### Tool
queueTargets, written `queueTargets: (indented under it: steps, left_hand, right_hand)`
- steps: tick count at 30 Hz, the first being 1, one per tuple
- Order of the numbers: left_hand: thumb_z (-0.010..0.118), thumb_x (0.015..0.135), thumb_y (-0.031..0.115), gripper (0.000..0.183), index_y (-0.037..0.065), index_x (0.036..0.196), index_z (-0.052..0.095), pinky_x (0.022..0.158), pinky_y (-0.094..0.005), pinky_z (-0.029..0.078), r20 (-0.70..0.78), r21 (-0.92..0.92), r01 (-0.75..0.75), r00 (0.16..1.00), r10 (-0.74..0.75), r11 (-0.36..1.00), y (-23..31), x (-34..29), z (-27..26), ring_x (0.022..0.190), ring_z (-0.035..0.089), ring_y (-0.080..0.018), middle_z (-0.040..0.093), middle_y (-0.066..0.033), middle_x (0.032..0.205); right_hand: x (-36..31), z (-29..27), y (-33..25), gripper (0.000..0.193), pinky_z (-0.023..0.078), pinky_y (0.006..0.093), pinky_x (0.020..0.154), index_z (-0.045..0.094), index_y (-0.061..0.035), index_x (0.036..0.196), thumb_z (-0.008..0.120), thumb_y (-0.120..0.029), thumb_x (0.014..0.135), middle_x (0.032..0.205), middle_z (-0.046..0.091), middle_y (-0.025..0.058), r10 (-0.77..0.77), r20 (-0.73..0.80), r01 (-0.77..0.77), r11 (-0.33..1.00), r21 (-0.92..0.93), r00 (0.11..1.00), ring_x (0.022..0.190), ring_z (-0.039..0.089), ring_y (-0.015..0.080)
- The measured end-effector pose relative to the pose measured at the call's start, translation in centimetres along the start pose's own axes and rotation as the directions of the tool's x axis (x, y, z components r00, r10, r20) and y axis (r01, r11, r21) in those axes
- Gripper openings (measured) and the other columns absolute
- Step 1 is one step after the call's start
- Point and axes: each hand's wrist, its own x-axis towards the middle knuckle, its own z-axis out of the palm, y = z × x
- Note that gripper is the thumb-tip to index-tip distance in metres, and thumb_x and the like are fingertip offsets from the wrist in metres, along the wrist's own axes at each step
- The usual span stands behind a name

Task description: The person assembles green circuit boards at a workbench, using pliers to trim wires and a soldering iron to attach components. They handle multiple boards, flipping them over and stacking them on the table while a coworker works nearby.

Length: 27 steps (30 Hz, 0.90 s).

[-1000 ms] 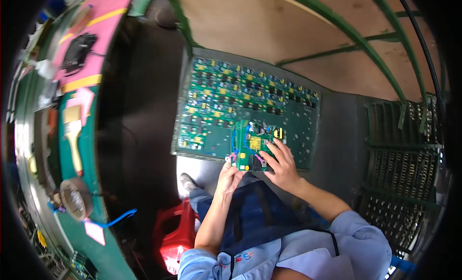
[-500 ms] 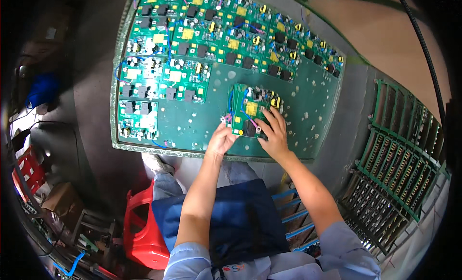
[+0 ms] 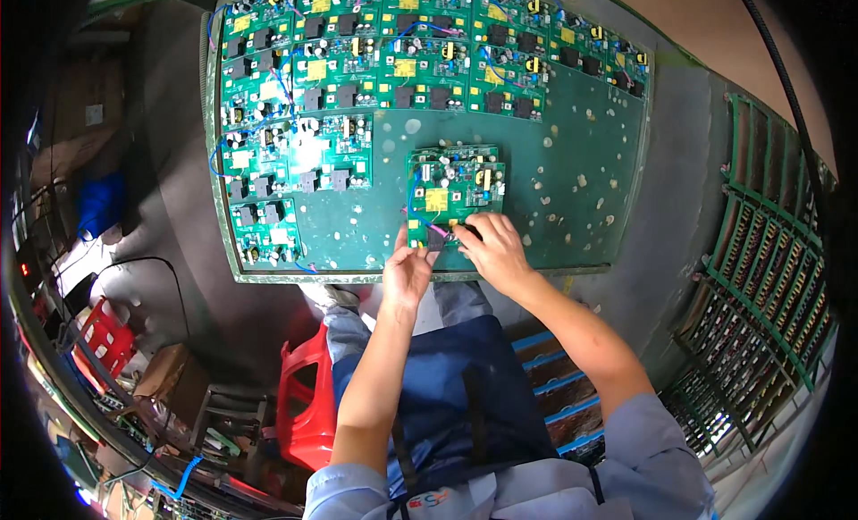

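A green circuit board, with a yellow-wrapped transformer and black relays, lies on top of another board near the front of the green table. My left hand is closed on its near left edge, thumb and fingers at the corner. At the board's near right part, my right hand pinches the end of a short wire with purple sleeving; its metal tip is mostly hidden by my fingers. A blue wire runs along the board's left side.
Rows of similar circuit boards cover the far and left parts of the table. To the right stand green racks full of boards. A red stool is at my left, and a dark blue cloth covers my lap.
The head view has shifted and turned slightly. My right hand has moved from resting over the board's right side to pinching the wire end near its front. My left hand stays at the edge.
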Motion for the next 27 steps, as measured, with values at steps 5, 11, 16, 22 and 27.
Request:
queueTargets:
  steps: [5,11,16,22,27]
  left_hand:
    - [0.049,0.077,0.008,0.033,0.002,0.108,0.042,0.074,-0.0324,0.041,-0.189,0.85,-0.138,0.82,0.54,0.508,1.5,-2.2,1.3,0.085,0.051,-0.019,0.052,-0.0075,0.096]
    - [0.064,0.061,0.009,0.048,0.008,0.106,0.046,0.088,-0.0439,0.028,0.626,0.488,-0.359,0.78,0.032,-0.795,0.0,-2.1,8.3,0.101,0.04,-0.0292,0.042,-0.0121,0.108]
    - [0.056,0.068,0.008,0.037,0.009,0.104,0.048,0.084,-0.041,0.032,0.653,0.264,-0.371,0.748,-0.119,-0.89,0.3,1.3,6.0,0.096,0.043,-0.0247,0.045,-0.0096,0.102]
    - [0.06,0.06,0.003,0.047,0.006,0.105,0.046,0.08,-0.0377,0.034,0.628,0.343,-0.298,0.778,-0.019,-0.891,0.2,1.3,6.3,0.09,0.045,-0.0251,0.047,-0.0091,0.097]
    - [0.059,0.055,-0.001,0.05,0.004,0.103,0.046,0.073,-0.0365,0.036,0.598,0.349,-0.307,0.801,-0.041,-0.885,0.7,1.4,6.1,0.082,0.045,-0.0276,0.046,-0.0107,0.094]
  right_hand:
    - [-0.4,-2.8,0.3,0.026,0.042,0.0345,0.073,0.053,-0.0047,0.084,0.062,-0.007,0.06,0.089,0.049,0.008,0.07,-0.071,-0.055,0.979,0.196,0.995,0.087,0.049,0.0241]
    - [-1.5,-9.6,10.9,0.026,0.042,0.0361,0.074,0.055,-0.0019,0.086,0.063,-0.002,0.061,0.094,0.051,0.012,0.261,-0.276,-0.272,0.962,-0.004,0.925,0.088,0.049,0.0303]
    - [-2.1,-8.2,21.0,0.028,0.043,0.0351,0.074,0.055,-0.0025,0.087,0.061,0.002,0.06,0.094,0.051,0.0087,0.224,-0.232,-0.271,0.942,-0.198,0.947,0.091,0.049,0.0257]
    - [0.4,-5.7,24.4,0.028,0.042,0.0328,0.077,0.055,-0.003,0.088,0.06,0.001,0.06,0.094,0.051,0.0087,0.179,-0.247,-0.227,0.957,-0.18,0.952,0.093,0.047,0.0248]
    - [0.7,-5.4,25.3,0.03,0.042,0.0332,0.074,0.055,-0.0023,0.088,0.062,0.001,0.06,0.093,0.051,0.0088,0.162,-0.241,-0.204,0.966,-0.159,0.957,0.09,0.049,0.0255]
